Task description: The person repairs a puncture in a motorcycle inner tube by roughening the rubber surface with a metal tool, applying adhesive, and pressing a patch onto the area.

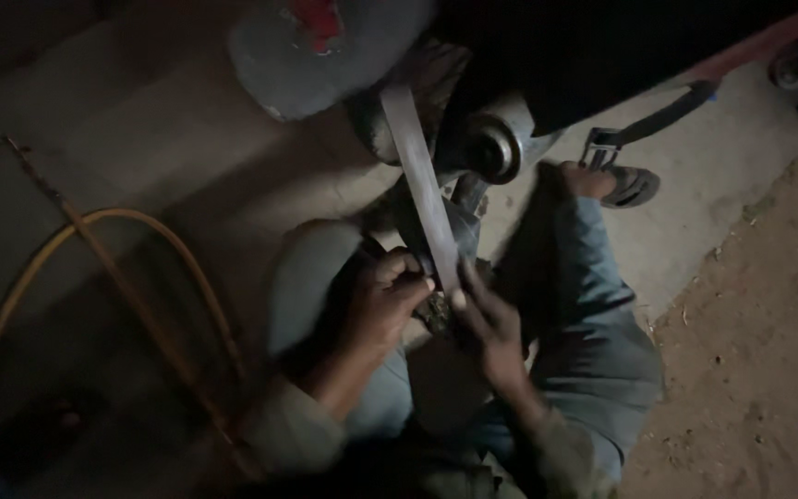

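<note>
The left hand [385, 300] has its grip closed on a dark part under the long flat grey metal strip [422, 185]; the right hand [489, 323] pinches the strip's lower end. The strip leans against the round metal hub [493, 146], so the work seems still in progress

open concrete floor [140, 120] left of the flat metal bar [422, 185], my knees flanking it below, wheel hub [491, 146] crowding just right

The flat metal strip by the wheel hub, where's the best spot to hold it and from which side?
Probably the lower end of the metal strip, pinched across its flat faces from either side, as the left hand and right hand flank it now. Its upper end lies against the hub, crowded by dark machine parts.
</note>
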